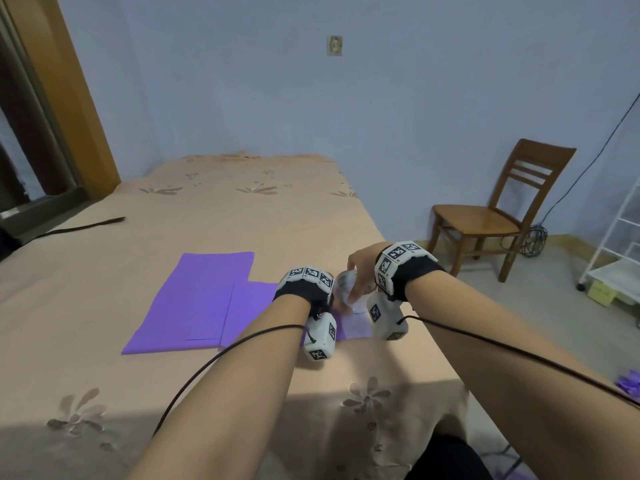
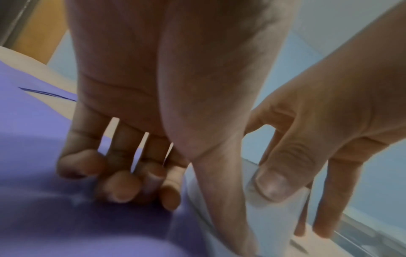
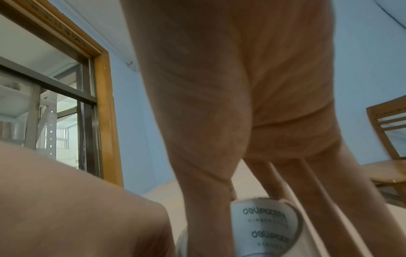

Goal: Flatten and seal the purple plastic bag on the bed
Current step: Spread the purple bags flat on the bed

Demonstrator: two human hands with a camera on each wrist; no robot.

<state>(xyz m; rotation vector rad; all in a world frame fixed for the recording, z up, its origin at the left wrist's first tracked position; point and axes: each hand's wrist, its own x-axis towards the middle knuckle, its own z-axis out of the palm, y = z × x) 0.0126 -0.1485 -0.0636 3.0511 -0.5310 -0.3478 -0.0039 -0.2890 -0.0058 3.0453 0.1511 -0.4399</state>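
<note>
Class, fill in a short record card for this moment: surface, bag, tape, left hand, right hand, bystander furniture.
Surface: bed, tan flowered cover
Bag: purple plastic bag, lying flat
Tape: white tape roll, standing at the bag's right end
Left hand: fingertips pressing on the bag
Right hand: gripping the roll
Furniture: wooden chair, beside the bed

A wooden chair (image 1: 498, 209) stands on the floor beside the bed, near the pale blue wall (image 1: 381, 98). A black cable (image 1: 588, 168) runs down the wall behind the chair to a coil on the floor. A white wire rack (image 1: 616, 251) stands at the right edge, with a small yellow box (image 1: 601, 293) at its foot. A light switch plate (image 1: 334, 45) sits high on the wall. At the left is a wooden door frame (image 1: 65, 91), and a dark strap (image 1: 83, 227) lies along the left side.
</note>
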